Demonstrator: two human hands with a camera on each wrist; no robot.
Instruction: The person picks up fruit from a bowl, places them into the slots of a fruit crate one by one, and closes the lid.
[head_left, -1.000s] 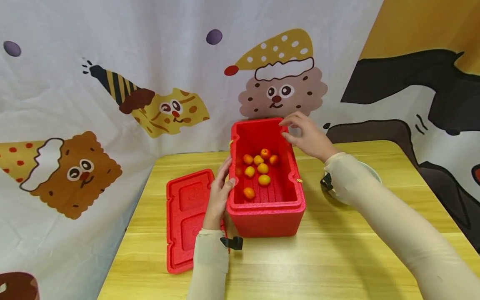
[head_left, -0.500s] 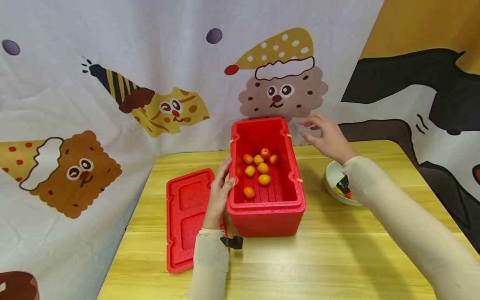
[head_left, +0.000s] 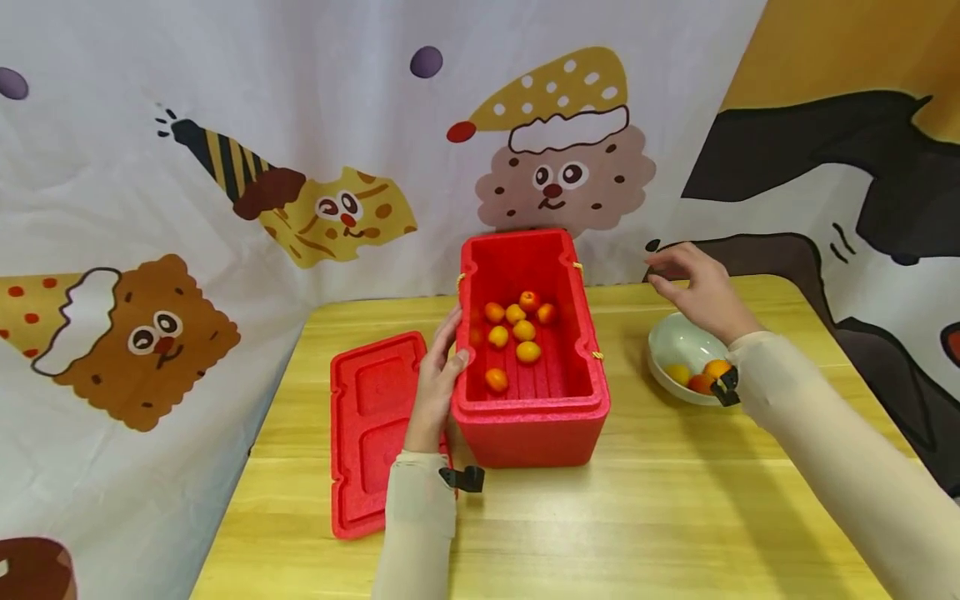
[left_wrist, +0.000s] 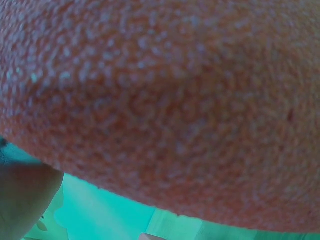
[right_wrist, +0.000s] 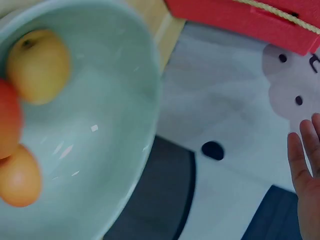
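Note:
A red foam box (head_left: 529, 433) stands uncovered on the table. Several small yellow and orange fruits (head_left: 527, 352) lie on its floor, their kind unclear. My left hand (head_left: 435, 379) rests against the box's left wall, thumb at the rim and fingers along the outside. In the left wrist view the red wall (left_wrist: 165, 100) fills most of the picture. Beyond the box's right side, my right hand (head_left: 701, 287) hovers with nothing held, above the back of a pale green bowl (head_left: 678, 333). Inside the bowl are a yellow fruit (right_wrist: 39, 66) and orange-red ones (right_wrist: 20, 176).
The red lid (head_left: 378, 433) lies flat left of the box, partly beneath my left forearm. Yellow cord loops (head_left: 597, 356) stick out at the box's sides. A printed cloth (head_left: 337, 100) hangs behind the wooden table (head_left: 637, 500).
My right hand has moved from the box's right rim rightward to above the bowl, leaving more of the bowl visible. My left hand stays at the box. The view has shifted slightly.

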